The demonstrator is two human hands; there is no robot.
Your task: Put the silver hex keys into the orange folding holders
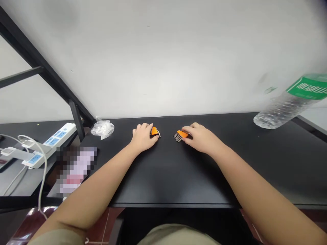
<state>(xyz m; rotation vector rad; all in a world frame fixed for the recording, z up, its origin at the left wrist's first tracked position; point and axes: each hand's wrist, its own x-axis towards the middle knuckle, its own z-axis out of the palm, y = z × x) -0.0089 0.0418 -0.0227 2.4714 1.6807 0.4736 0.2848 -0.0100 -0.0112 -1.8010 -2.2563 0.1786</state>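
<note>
Near the middle of the black desk, my left hand (144, 137) is closed round an orange holder (154, 131) with dark rods on one side and a thin silvery piece at its right edge. Across a short gap, my right hand (200, 137) grips another orange holder (182, 133). Several dark metal rods of stepped length, like a hex key set, stick out of that one towards the lower left. Fingers hide part of both holders, which are low over the desktop or resting on it; I cannot tell which.
A clear plastic bottle (288, 105) with a green label leans at the right. Crumpled clear plastic (102, 129) lies at the back left. Further left are a white power strip (52, 144) with plugs and cables, a blurred-out flat object (76, 170) and a black metal frame (48, 71).
</note>
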